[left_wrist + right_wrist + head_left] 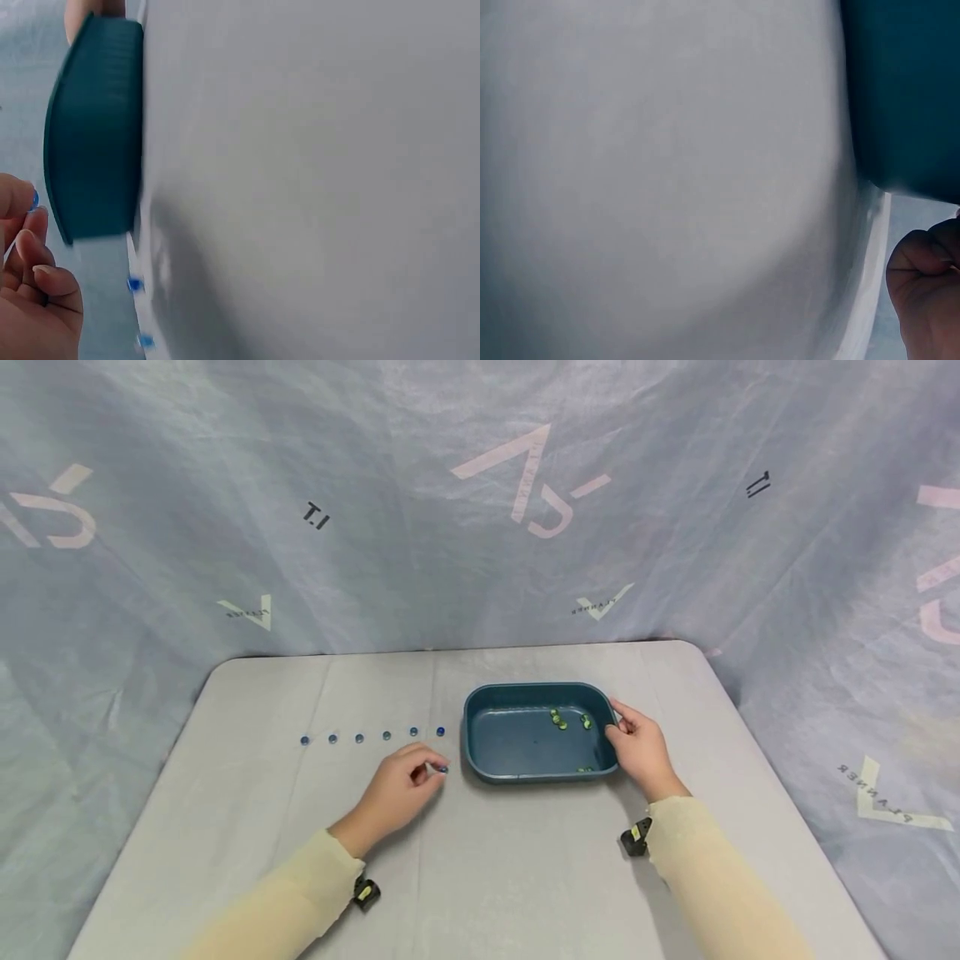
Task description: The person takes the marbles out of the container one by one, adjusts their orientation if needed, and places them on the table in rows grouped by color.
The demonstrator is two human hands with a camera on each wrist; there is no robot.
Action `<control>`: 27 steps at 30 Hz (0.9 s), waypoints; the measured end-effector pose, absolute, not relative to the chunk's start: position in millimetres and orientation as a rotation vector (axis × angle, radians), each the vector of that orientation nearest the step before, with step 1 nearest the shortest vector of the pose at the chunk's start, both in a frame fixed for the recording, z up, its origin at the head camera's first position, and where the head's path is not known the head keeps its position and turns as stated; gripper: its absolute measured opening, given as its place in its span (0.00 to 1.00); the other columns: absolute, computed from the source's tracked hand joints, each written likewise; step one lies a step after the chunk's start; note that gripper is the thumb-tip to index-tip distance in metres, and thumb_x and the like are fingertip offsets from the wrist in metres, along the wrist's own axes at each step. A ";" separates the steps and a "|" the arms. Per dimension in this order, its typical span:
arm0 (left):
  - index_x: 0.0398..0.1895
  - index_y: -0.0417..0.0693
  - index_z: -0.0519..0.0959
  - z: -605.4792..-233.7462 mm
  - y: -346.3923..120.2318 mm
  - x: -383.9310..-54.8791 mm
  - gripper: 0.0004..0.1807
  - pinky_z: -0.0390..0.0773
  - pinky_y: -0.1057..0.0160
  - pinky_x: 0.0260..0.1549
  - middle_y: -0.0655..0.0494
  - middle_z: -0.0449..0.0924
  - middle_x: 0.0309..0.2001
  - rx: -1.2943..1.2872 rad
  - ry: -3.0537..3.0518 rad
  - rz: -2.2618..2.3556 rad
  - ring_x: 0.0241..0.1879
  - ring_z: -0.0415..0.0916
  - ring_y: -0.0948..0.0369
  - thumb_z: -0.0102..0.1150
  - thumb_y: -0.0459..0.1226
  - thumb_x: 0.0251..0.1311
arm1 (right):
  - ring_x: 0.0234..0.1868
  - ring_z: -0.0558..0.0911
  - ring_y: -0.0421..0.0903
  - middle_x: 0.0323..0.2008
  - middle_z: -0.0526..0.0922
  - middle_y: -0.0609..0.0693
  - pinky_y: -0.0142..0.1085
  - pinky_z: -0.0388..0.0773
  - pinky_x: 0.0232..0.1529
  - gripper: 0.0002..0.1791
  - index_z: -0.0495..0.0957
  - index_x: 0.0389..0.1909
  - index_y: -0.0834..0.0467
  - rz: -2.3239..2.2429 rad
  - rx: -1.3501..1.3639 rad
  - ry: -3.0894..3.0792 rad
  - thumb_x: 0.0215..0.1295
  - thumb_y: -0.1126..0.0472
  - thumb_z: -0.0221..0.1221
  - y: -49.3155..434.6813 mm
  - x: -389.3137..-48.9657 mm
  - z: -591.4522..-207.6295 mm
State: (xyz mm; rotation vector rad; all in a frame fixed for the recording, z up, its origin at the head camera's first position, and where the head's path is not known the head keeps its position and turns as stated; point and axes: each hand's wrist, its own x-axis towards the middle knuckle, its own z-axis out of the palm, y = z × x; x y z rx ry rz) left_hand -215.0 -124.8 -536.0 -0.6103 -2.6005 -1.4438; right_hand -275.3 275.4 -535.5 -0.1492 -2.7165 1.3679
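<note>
My left hand (399, 787) pinches a small blue glass bead (34, 199) between thumb and fingertip, just left of a teal plastic basin (491, 774). Its other fingers are curled in the left wrist view. My right hand (642, 750) grips the basin's right end, with the thumb over the rim and the fingers on the outer side. Inside the basin lie several green glass beads (586, 722), mostly toward the right; one by the near wall is partly hidden. To the left, several blue beads (386, 736) form a spaced row across the table.
A pale cloth covers the table (510, 868), whose back corners are rounded. Behind it and along both sides hangs a grey-blue printed curtain (420, 568). The rightmost bead (440, 732) of the row sits close to the basin's left wall.
</note>
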 end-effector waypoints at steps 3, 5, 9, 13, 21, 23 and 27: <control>0.43 0.44 0.87 -537.1 -142.9 -212.1 0.07 0.72 0.66 0.26 0.63 0.74 0.32 -0.548 -2.587 -1.430 0.26 0.69 0.64 0.69 0.29 0.64 | 0.23 0.67 0.46 0.25 0.69 0.49 0.34 0.65 0.24 0.29 0.70 0.74 0.61 1.371 -0.162 -2.719 0.73 0.65 0.57 276.0 -275.1 -536.0; 0.43 0.43 0.86 -536.2 -154.3 -210.9 0.07 0.73 0.66 0.27 0.62 0.74 0.31 -0.502 -2.572 -1.431 0.26 0.69 0.64 0.69 0.29 0.63 | 0.23 0.67 0.46 0.25 0.69 0.49 0.34 0.65 0.24 0.29 0.70 0.74 0.61 1.370 -0.165 -2.720 0.73 0.65 0.57 276.1 -274.9 -536.1; 0.44 0.41 0.86 -534.1 -179.1 -210.8 0.08 0.71 0.66 0.26 0.59 0.72 0.28 -0.392 -2.556 -1.419 0.26 0.68 0.62 0.68 0.27 0.63 | 0.23 0.66 0.45 0.25 0.69 0.50 0.34 0.65 0.24 0.29 0.70 0.74 0.61 1.367 -0.158 -2.719 0.73 0.65 0.57 275.9 -274.6 -536.1; 0.44 0.41 0.86 -532.6 -206.2 -212.7 0.08 0.69 0.67 0.25 0.56 0.72 0.27 -0.266 -2.544 -1.373 0.26 0.68 0.60 0.67 0.26 0.63 | 0.22 0.66 0.45 0.24 0.69 0.49 0.34 0.64 0.23 0.29 0.70 0.74 0.61 1.370 -0.144 -2.717 0.73 0.65 0.57 275.5 -274.8 -536.2; 0.45 0.43 0.86 -527.9 -254.6 -215.5 0.07 0.70 0.69 0.23 0.53 0.75 0.31 -0.020 -2.584 -1.203 0.28 0.69 0.60 0.67 0.30 0.66 | 0.22 0.66 0.44 0.24 0.69 0.49 0.34 0.64 0.22 0.29 0.70 0.73 0.62 1.386 -0.137 -2.703 0.72 0.65 0.57 275.4 -275.2 -536.2; 0.46 0.43 0.86 -524.2 -263.4 -215.5 0.07 0.70 0.69 0.22 0.52 0.75 0.31 0.025 -2.588 -1.189 0.27 0.69 0.59 0.66 0.31 0.67 | 0.22 0.65 0.44 0.24 0.69 0.49 0.34 0.64 0.22 0.29 0.70 0.73 0.62 1.389 -0.133 -2.702 0.73 0.65 0.57 275.6 -275.4 -536.7; 0.47 0.42 0.86 -515.6 -277.9 -217.1 0.08 0.70 0.67 0.19 0.49 0.74 0.32 0.110 -2.601 -1.166 0.26 0.69 0.59 0.64 0.34 0.70 | 0.22 0.65 0.44 0.24 0.68 0.49 0.34 0.64 0.23 0.29 0.70 0.74 0.61 1.379 -0.134 -2.710 0.73 0.65 0.57 277.0 -275.3 -538.0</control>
